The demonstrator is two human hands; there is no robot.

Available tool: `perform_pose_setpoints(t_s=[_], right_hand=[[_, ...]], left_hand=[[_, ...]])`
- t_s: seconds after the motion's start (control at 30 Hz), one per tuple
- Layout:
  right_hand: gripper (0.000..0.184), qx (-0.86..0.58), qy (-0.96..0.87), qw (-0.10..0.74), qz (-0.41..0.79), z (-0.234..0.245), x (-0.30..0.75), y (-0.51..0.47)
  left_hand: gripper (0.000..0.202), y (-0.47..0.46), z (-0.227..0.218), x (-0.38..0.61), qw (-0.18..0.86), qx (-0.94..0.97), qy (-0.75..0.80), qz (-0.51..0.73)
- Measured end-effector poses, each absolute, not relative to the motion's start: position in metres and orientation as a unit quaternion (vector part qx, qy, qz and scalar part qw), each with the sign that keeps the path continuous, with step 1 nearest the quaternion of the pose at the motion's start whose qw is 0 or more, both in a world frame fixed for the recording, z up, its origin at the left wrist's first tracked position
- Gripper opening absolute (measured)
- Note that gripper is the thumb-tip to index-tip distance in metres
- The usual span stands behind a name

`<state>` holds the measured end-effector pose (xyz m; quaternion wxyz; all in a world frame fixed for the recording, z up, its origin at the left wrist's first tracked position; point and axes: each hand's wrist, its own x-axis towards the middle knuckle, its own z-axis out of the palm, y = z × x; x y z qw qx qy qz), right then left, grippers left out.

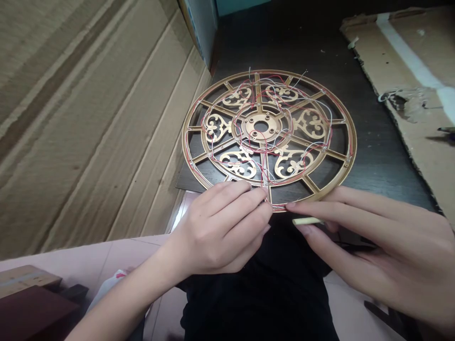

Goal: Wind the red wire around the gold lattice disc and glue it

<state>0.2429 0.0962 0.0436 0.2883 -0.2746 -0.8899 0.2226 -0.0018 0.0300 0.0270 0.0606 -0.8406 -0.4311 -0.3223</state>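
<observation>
A round gold openwork frame [351, 137] with scroll ornaments lies flat on a dark table [377, 156]. Thin red and white wires [284, 147] run over its spokes. My left hand [220, 227] is at the frame's near rim, its fingers curled and pinched together on the wires there. My right hand [377, 241] reaches in from the right with its fingers stretched long. Its forefinger tip touches the same spot on the rim. A small pale stick [307, 221] is held between its fingers, just below the rim.
Large cardboard sheets [88, 118] lean along the left. Another torn cardboard piece [412, 80] lies on the table at the right, with a dark tool [446, 129] at its edge. Brown boxes [28, 298] sit at the lower left on a pale floor.
</observation>
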Motion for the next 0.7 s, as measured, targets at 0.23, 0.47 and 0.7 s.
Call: perform_pose_setpoints(t_s=[0.23, 0.47, 0.7], right_hand=[[0.022, -0.277, -0.889, 0.292, 0.218, 0.0420, 0.2438, 0.0945], [0.019, -0.276, -0.887, 0.296, 0.221, 0.0420, 0.2427, 0.0954], [0.019, -0.277, -0.885, 0.291, 0.233, 0.0434, 0.2447, 0.0955]], left_hand=[[0.027, 0.0265, 0.0272, -0.0013, 0.043, -0.832, -0.446, -0.327], [0.031, 0.0249, 0.0262, -0.0017, 0.041, -0.827, -0.453, -0.331], [0.034, 0.0248, 0.0238, -0.0015, 0.055, -0.830, -0.449, -0.327]])
